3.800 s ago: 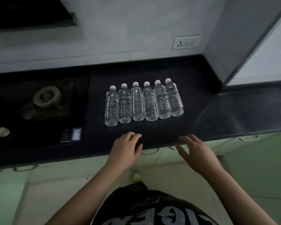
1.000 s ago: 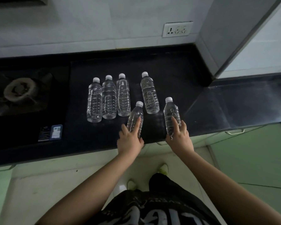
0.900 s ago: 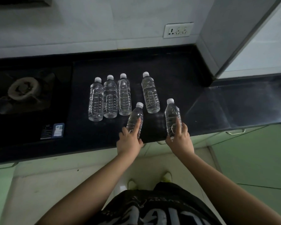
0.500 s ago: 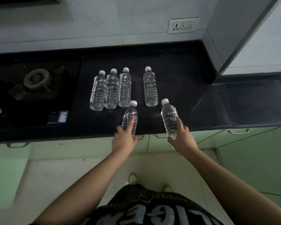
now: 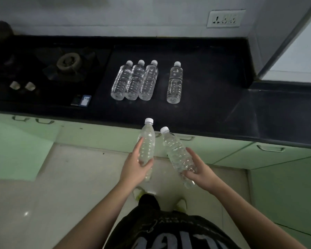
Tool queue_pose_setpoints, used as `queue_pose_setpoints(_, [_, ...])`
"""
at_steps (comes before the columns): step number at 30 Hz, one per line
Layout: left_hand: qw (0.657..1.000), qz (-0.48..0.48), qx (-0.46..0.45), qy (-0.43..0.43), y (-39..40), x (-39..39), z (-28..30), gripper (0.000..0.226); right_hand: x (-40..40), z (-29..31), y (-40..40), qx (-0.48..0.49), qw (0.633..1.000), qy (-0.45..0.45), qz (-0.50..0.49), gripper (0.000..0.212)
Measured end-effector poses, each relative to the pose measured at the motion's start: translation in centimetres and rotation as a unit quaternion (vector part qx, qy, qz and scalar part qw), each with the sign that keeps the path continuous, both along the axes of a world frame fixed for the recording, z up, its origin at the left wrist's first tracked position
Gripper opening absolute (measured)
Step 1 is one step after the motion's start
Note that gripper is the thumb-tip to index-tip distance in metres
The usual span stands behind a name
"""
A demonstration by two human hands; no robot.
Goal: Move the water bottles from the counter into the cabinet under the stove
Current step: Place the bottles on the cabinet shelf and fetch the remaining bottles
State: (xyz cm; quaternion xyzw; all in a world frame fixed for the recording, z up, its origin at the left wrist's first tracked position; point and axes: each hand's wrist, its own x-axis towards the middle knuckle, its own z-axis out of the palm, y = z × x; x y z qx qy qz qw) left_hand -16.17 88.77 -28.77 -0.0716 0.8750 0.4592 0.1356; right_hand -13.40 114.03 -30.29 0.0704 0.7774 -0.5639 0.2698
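Bottles fill both hands at lower centre: left hand (image 5: 136, 168) grasps one bottle (image 5: 146, 144), right hand (image 5: 201, 170) grasps another (image 5: 176, 155). Four more bottles (image 5: 135, 81) stand on the black counter (image 5: 205, 112), upper centre.

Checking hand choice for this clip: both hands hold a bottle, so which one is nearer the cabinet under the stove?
Left. The left hand, gripping a clear plastic water bottle, is on the stove side; the right hand is farther away.

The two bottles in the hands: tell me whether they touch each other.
Apart. The head view shows green cabinet front between the left hand's bottle and the right hand's bottle along their whole length.
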Motion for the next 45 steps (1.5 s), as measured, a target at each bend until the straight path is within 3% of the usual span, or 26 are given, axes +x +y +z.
queue_pose_setpoints(4, [0.996, 0.063, 0.061, 0.019, -2.9, 4.1, 1.8, 0.088, 0.9, 1.5, -3.6, -0.041, 0.997, 0.009, 0.069, 0.089])
queue_pose_setpoints(10, [0.981, 0.172, 0.067, 0.058, -10.0, 10.8, 4.9, 0.086, 0.7, 2.9, -11.3, -0.093, 0.985, 0.013, 0.147, 0.092])
queue_pose_setpoints(17, [0.918, 0.351, 0.154, 0.105, -18.4, 20.1, 5.9, 0.087, 2.4, 3.9, -23.7, -0.115, 0.959, 0.057, 0.251, 0.090])
queue_pose_setpoints(21, [0.884, 0.415, 0.171, 0.130, -24.5, 26.7, 6.9, 0.088, 5.7, 4.0, -32.4, -0.154, 0.944, 0.020, 0.291, 0.076])
queue_pose_setpoints(25, [0.861, 0.457, 0.167, 0.146, -30.7, 33.7, 6.9, 0.087, 9.4, 4.4, -40.3, -0.190, 0.922, -0.024, 0.337, 0.075])
queue_pose_setpoints(30, [0.829, 0.482, 0.234, 0.159, -36.6, 39.8, 7.1, 0.090, 13.5, 5.9, -48.4, -0.283, 0.870, -0.124, 0.383, 0.064])
queue_pose_setpoints(32, [0.819, 0.478, 0.268, 0.172, -38.5, 41.0, 7.2, 0.088, 14.2, 6.6, -50.9, -0.310, 0.852, -0.162, 0.390, 0.063])
queue_pose_setpoints(35, [0.806, 0.477, 0.297, 0.185, -41.3, 41.0, 7.3, 0.081, 14.1, 7.0, -54.4, -0.296, 0.856, -0.201, 0.374, 0.074])
queue_pose_setpoints(39, [0.795, 0.484, 0.315, 0.187, -45.3, 38.5, 7.3, 0.081, 13.4, 7.2, -59.0, -0.278, 0.870, -0.196, 0.358, 0.057])
queue_pose_setpoints(42, [0.794, 0.486, 0.324, 0.170, -48.8, 35.7, 7.0, 0.085, 11.5, 6.5, -62.8, -0.253, 0.883, -0.176, 0.354, 0.067])
queue_pose_setpoints(45, [0.787, 0.493, 0.335, 0.159, -52.7, 32.9, 6.6, 0.086, 8.7, 5.7, -67.3, -0.245, 0.879, -0.167, 0.373, 0.063])
